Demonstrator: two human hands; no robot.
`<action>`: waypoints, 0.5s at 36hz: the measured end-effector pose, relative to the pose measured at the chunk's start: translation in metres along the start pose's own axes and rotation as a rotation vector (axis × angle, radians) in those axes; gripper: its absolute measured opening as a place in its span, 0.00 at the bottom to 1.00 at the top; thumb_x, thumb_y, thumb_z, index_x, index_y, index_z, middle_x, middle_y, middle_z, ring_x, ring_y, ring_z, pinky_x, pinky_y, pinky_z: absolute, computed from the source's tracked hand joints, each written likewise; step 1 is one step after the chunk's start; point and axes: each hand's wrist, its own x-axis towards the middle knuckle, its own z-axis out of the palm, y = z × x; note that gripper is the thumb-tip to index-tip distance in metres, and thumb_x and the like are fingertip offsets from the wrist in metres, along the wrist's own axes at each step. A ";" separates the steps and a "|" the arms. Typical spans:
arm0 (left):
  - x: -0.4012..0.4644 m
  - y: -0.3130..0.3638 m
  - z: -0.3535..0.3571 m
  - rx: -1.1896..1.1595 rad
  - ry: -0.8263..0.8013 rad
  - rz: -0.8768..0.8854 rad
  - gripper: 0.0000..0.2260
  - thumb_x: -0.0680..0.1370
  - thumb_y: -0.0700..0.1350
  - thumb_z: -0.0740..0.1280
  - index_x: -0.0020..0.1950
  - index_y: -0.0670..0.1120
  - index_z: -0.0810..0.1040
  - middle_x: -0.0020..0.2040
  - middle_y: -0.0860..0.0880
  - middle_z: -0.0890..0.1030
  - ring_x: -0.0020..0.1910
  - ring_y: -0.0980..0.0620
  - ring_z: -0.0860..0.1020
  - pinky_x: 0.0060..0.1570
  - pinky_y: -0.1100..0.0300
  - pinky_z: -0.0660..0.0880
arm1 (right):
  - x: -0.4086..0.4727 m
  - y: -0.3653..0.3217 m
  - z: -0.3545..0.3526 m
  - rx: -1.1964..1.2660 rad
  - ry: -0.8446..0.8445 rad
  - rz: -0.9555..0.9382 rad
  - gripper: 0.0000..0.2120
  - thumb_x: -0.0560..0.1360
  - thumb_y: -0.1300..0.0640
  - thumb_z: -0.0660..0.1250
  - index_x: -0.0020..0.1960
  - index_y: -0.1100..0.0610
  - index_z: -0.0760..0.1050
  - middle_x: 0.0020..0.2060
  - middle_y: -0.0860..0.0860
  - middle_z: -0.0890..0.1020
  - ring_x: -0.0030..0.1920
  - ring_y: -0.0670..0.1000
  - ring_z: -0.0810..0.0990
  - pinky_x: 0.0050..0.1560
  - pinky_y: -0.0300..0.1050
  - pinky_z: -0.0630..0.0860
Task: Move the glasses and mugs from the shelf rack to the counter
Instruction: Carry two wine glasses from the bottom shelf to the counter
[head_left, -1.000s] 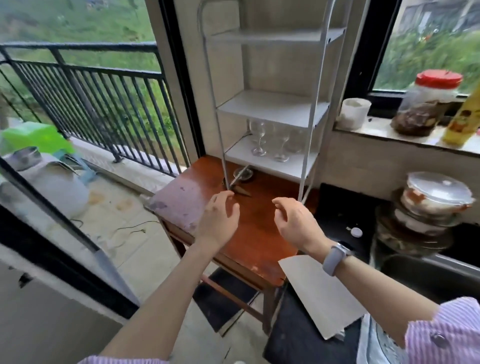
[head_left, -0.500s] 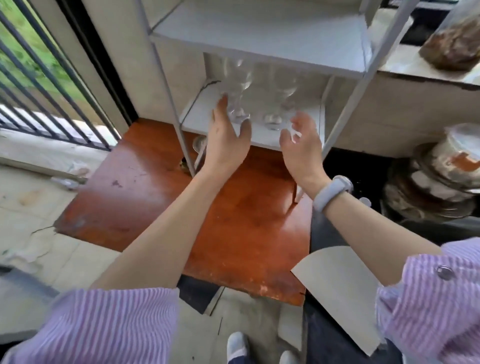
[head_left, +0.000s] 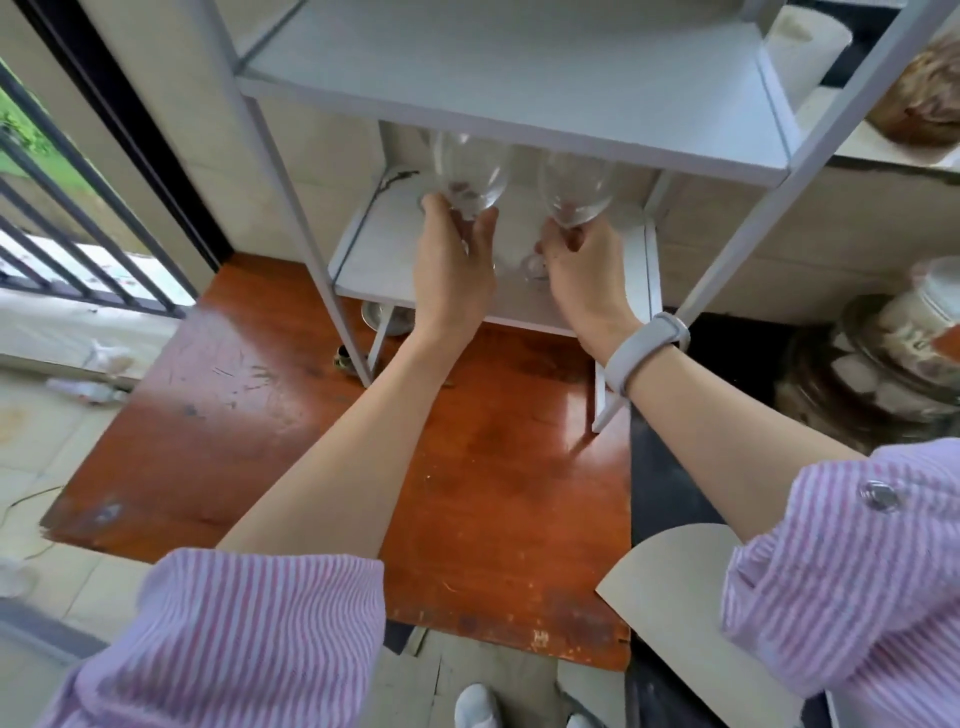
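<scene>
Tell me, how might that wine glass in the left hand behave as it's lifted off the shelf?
Probably fragile: the wine glass looks thin and clear, and its bowl sits close under the upper shelf, so a knock seems possible. Likely top-heavy: the left hand holds the narrow stem below a wide bowl, so it may tilt. Smooth glass could slip in the grip.

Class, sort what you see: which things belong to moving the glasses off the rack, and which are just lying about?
Belongs to the job:
left wine glass, held by the left hand
right wine glass, held by the right hand
shelf rack

Lying about:
wooden table
wristband
stacked dishes
</scene>
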 end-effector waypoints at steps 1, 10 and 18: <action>-0.004 0.001 -0.002 0.000 -0.003 0.007 0.04 0.79 0.42 0.60 0.50 0.43 0.66 0.34 0.57 0.68 0.30 0.69 0.70 0.33 0.74 0.66 | -0.003 0.000 0.000 0.023 -0.012 0.003 0.06 0.77 0.60 0.58 0.46 0.63 0.72 0.39 0.62 0.79 0.40 0.59 0.79 0.43 0.51 0.76; -0.073 0.014 -0.039 -0.072 -0.054 -0.126 0.04 0.79 0.48 0.61 0.44 0.52 0.68 0.30 0.55 0.74 0.28 0.51 0.76 0.31 0.50 0.75 | -0.075 0.002 -0.022 0.081 -0.048 -0.070 0.08 0.78 0.57 0.59 0.46 0.62 0.71 0.31 0.51 0.73 0.30 0.49 0.75 0.30 0.33 0.73; -0.158 0.023 -0.043 -0.069 -0.217 -0.216 0.05 0.77 0.49 0.63 0.43 0.58 0.70 0.32 0.53 0.76 0.27 0.60 0.76 0.26 0.73 0.70 | -0.159 0.034 -0.068 0.062 -0.121 0.046 0.06 0.77 0.55 0.62 0.41 0.52 0.71 0.27 0.50 0.73 0.26 0.42 0.73 0.29 0.31 0.71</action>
